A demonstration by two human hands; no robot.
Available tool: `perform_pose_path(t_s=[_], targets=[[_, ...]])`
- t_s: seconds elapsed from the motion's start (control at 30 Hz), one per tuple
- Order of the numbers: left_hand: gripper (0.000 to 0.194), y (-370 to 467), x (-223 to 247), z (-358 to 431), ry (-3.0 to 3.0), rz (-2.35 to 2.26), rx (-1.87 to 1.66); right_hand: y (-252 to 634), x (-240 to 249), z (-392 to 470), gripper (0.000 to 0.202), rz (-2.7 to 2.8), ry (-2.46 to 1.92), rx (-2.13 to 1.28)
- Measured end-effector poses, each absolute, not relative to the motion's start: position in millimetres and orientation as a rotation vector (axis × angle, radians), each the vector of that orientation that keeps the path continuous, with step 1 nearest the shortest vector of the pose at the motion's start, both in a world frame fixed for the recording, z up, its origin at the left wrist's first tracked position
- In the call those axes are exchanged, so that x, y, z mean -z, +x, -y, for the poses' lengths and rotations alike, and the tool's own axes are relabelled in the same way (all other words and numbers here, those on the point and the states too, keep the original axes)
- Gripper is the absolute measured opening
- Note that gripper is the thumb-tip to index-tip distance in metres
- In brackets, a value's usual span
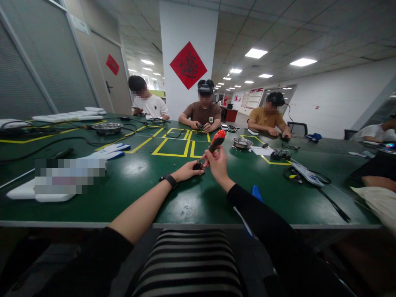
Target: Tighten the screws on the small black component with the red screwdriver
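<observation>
Metal bowl [242, 142] at right, seemingly holding small parts.

Screwdriver [217, 141], one: bulbous red-and-black handle, thin shaft; held tilted, handle end up and to the right, shaft running down-left; raised over the table [136, 206], nearer its front edge than its far edge, about midway between its sides.

Small part [197, 165], one: black, compact, finer detail too small to tell; held low just beyond the front edge's middle stretch, at the shaft's lower end; contact with the tip unclear.
</observation>
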State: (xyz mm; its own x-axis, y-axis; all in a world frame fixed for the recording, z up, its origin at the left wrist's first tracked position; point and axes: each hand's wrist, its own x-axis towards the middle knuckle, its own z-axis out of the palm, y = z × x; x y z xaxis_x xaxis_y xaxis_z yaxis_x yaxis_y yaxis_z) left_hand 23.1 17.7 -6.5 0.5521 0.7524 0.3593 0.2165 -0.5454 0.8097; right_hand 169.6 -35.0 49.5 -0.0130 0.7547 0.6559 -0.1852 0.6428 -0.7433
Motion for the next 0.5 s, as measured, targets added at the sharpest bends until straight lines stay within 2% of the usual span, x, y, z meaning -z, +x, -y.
perform_pose_path(t_s=[0.5], targets=[[0.032, 24.1, 6.2, -16.5, 1.929, -0.693, -0.891, 169.1, -48.4, 33.1, 0.032, 1.346, -0.514, -0.788]])
